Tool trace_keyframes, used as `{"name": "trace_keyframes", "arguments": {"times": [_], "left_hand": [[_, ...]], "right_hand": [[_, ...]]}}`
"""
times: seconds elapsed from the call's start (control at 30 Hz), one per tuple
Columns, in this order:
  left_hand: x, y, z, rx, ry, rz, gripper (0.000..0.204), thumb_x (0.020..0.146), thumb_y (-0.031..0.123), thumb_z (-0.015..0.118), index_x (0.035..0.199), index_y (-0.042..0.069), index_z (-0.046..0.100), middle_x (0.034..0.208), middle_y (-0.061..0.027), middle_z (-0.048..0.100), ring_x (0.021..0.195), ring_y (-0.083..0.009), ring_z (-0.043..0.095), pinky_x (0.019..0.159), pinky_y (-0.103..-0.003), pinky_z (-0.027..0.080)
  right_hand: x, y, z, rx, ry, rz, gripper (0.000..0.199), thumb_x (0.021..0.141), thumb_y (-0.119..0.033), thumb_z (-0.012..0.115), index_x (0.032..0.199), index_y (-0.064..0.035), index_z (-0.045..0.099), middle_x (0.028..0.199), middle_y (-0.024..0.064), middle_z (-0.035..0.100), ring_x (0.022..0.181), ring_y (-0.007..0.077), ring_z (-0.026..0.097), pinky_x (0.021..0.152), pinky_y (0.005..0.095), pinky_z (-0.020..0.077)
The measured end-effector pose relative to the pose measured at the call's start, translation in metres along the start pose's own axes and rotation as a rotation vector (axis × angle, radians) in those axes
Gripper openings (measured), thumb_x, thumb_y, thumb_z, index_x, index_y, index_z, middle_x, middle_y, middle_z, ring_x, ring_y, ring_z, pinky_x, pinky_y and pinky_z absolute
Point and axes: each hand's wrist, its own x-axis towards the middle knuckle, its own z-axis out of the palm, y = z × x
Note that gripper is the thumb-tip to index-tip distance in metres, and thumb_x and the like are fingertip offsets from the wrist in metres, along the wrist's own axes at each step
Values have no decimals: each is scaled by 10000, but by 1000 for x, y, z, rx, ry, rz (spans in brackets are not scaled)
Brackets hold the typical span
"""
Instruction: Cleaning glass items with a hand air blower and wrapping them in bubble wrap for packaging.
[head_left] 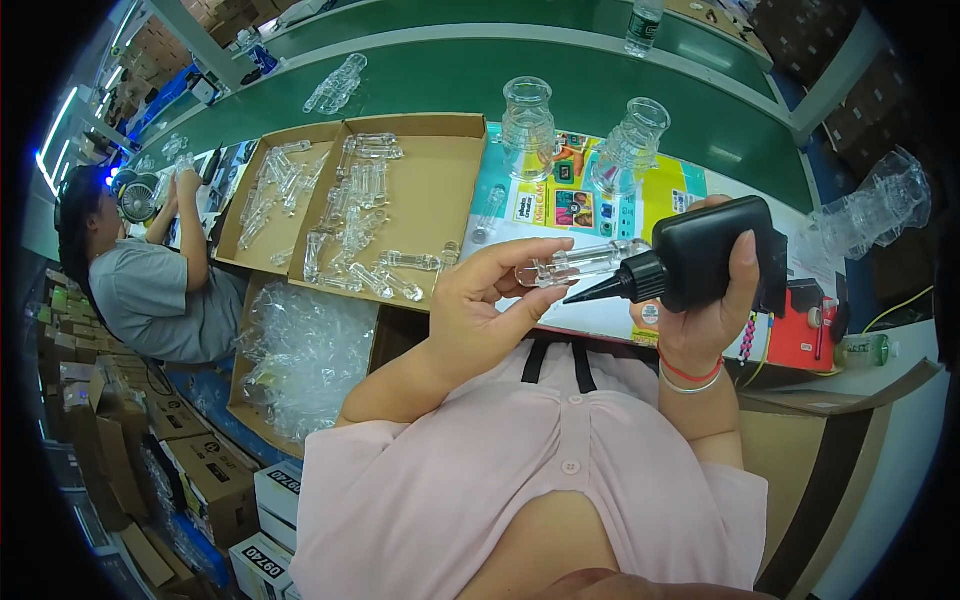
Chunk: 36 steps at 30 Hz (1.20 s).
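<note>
Biggest thing here is the green workbench (420, 88), stretching across the top of the frame. Left side, there's a co-worker in a grey shirt (150, 300), sitting. Then a shallow cardboard tray (435, 170) upper centre-left, loaded with clear plastic pieces (365, 190), and a heap of clear bags (310, 350) below it. Two clear ribbed vessels (528, 130) stand top centre-right. Right of centre, the right hand (700, 325) is wrapped around a black bottle (710, 255), tipped so its nozzle points left. Left hand (480, 300), mid-frame, is pinching a slim clear tube (590, 262) between thumb and fingers, just above the nozzle; can't tell if they touch. Smallest: a red cord (690, 373) on the right wrist.
</note>
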Motion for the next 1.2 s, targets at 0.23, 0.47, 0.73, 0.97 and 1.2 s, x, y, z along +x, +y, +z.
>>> {"name": "trace_keyframes", "arguments": {"times": [0.23, 0.47, 0.73, 0.97, 1.2], "left_hand": [[-4, -11, -3, 205, 52, 273, 320, 699, -49, 694, 986, -35, 552, 1032, -163, 603, 910, -166, 604, 726, -250, 509], [-5, -13, 2, 144, 39, 354, 389, 656, -93, 705, 987, -18, 516, 1049, -203, 584, 981, -240, 588, 779, -292, 513], [-7, -13, -1, 199, 22, 411, 397, 640, -98, 712, 982, -14, 530, 1048, -211, 582, 993, -265, 584, 796, -311, 505], [-6, -14, 0, 248, 26, 432, 395, 627, -82, 728, 970, -13, 543, 1015, -214, 601, 969, -268, 599, 792, -318, 495], [-4, -11, -1, 329, 23, 446, 368, 627, -53, 739, 947, -10, 564, 988, -208, 618, 920, -251, 622, 756, -297, 500]], "right_hand": [[-9, -7, -1, -271, -108, -198, 455, 818, -349, 550, 1064, 18, 438, 924, 119, 501, 763, 167, 561, 665, 257, 496], [-25, -20, 6, -703, -172, -370, 562, 801, -487, 525, 1045, 4, 403, 941, 120, 465, 806, 162, 491, 718, 262, 450], [-33, -27, -2, -747, -276, -378, 561, 796, -452, 592, 1104, -24, 399, 930, 130, 544, 809, 200, 550, 731, 307, 465], [-29, -25, 10, -659, -169, -270, 524, 807, -442, 550, 1049, 10, 438, 932, 131, 500, 792, 168, 527, 663, 261, 478], [-23, -29, 8, -570, -235, -228, 468, 824, -348, 588, 1086, 6, 431, 959, 126, 546, 828, 170, 559, 731, 273, 470]]}}
